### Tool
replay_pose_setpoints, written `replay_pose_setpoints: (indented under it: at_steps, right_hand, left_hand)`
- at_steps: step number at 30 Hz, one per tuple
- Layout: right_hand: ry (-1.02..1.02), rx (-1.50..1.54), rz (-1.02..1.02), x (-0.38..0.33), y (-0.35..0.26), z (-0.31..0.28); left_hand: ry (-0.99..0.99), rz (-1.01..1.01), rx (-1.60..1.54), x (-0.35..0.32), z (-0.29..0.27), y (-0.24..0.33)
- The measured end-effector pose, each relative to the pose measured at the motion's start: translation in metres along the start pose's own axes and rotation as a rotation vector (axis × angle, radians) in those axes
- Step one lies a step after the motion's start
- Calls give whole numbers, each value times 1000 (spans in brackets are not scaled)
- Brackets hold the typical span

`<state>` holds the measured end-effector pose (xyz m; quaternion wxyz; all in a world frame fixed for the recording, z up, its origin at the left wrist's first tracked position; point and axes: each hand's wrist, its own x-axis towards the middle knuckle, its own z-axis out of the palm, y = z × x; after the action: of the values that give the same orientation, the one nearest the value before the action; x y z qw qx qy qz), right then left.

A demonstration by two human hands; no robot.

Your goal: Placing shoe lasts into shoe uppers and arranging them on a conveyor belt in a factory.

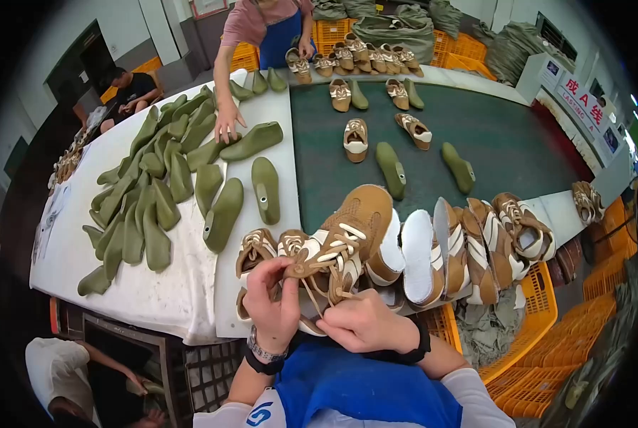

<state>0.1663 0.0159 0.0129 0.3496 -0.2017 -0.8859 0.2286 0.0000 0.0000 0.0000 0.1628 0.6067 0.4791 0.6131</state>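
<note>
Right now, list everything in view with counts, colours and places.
Conveyor belt: one, green, centre.
Handled sneaker: one, brown-white, front centre.
Belt sneakers: four, brown-white, upper centre.
Edge sneakers: many, brown-white, front and back.
Shoe lasts: dozens, green, mostly heaped left.
Worktable: one, white, left.
Crates: several, orange, right and back.
Sacks: several, grey-green, back.
Sign: one, white, right.
Co-workers: three, pink, black, white tops, back and left.
Apron: one, blue, front.
Left hand: one, bare, pinching handled sneaker.
Right hand: one, bare, pinching a lace.
</note>
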Motion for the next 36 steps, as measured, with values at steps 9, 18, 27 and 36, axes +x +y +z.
replay_pose_setpoints:
  at_steps: [9, 18, 27, 36]
  right_hand:
    - [517, -174, 273, 9, -3, -6]
    - [652, 197, 170, -11, 11, 4]
    - [646, 141, 271, -4, 25, -1]
    - [431, 113, 243, -8, 14, 9]
  left_hand:
    - [-144, 285, 313, 13, -4, 18]
    - [-317, 178, 328, 9, -3, 21]
    - [-186, -201, -322, -3, -5, 3]
    - [-396, -857, -1075, -14, -13, -3]
